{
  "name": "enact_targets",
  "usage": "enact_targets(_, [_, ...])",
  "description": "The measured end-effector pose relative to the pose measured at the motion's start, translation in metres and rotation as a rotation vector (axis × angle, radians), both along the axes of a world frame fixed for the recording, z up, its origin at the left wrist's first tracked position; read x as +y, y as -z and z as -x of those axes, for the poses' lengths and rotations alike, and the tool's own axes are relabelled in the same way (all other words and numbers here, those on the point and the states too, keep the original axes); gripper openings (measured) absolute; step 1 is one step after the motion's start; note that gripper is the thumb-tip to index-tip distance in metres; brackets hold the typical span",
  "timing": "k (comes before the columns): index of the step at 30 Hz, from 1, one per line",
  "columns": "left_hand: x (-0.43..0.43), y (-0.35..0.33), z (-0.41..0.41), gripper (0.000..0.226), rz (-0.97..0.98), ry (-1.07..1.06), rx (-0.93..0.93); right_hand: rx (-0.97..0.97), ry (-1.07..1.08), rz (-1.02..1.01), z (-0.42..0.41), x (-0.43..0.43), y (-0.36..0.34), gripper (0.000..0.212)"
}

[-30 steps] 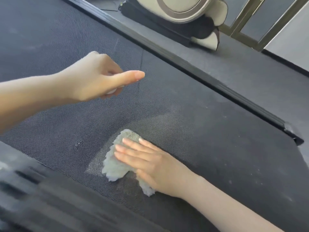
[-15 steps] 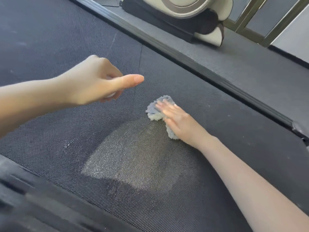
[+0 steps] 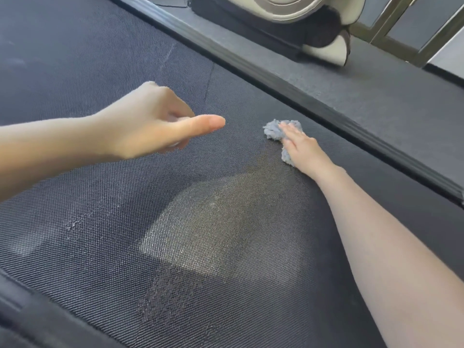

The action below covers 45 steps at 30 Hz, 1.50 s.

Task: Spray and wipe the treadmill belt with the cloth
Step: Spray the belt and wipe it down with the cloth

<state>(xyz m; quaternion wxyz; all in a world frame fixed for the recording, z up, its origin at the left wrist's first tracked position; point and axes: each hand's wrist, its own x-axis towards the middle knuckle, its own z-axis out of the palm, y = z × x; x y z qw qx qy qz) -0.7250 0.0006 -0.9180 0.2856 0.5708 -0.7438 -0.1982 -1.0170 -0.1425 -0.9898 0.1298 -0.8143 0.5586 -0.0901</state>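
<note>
The dark woven treadmill belt [image 3: 100, 222] fills most of the head view. A shiny damp patch [image 3: 221, 227] lies at its middle. My right hand [image 3: 303, 149] presses flat on a small grey-blue fluffy cloth [image 3: 272, 130], far out near the belt's right side rail. My left hand [image 3: 148, 124] hovers above the belt at left. Its fingers are curled around a small white object that is almost wholly hidden, and its thumb points right.
A black side rail [image 3: 301, 96] runs diagonally along the belt's far edge, with dark floor matting [image 3: 389, 101] beyond it. A beige and black machine [image 3: 288, 16] stands at the top. A metal-framed door [image 3: 401, 26] is at top right. The near rail [image 3: 37, 322] crosses the bottom left.
My right hand has slid the cloth from the near middle of the belt out toward the far side rail, leaving a damp patch behind. My left hand has stayed about where it was.
</note>
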Motion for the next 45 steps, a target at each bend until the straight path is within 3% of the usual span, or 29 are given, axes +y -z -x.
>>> enact_targets(14, [-0.02,0.007,0.021,0.077,-0.071,-0.01,-0.034,-0.021,0.248,-0.03,0.045,-0.062,0.001,0.046])
enact_targets(22, [-0.008,-0.01,0.019,0.097,-0.13,0.049,-0.119,-0.011,0.252,-0.036,0.039,-0.054,-0.008,0.045])
enact_targets(27, [0.014,-0.025,0.007,0.083,-0.179,0.055,-0.137,-0.022,0.295,-0.06,0.035,-0.04,-0.012,0.046])
enact_targets(30, [0.014,-0.015,-0.001,0.096,-0.146,0.063,-0.101,0.004,0.336,-0.045,0.036,-0.031,-0.005,0.045])
enact_targets(36, [0.021,-0.005,-0.006,0.093,-0.086,0.11,-0.019,-0.092,0.394,-0.037,0.024,0.025,-0.003,0.044])
enact_targets(45, [0.032,-0.015,-0.008,0.091,-0.105,0.245,-0.034,-0.146,0.166,-0.022,-0.026,0.15,0.0,0.045])
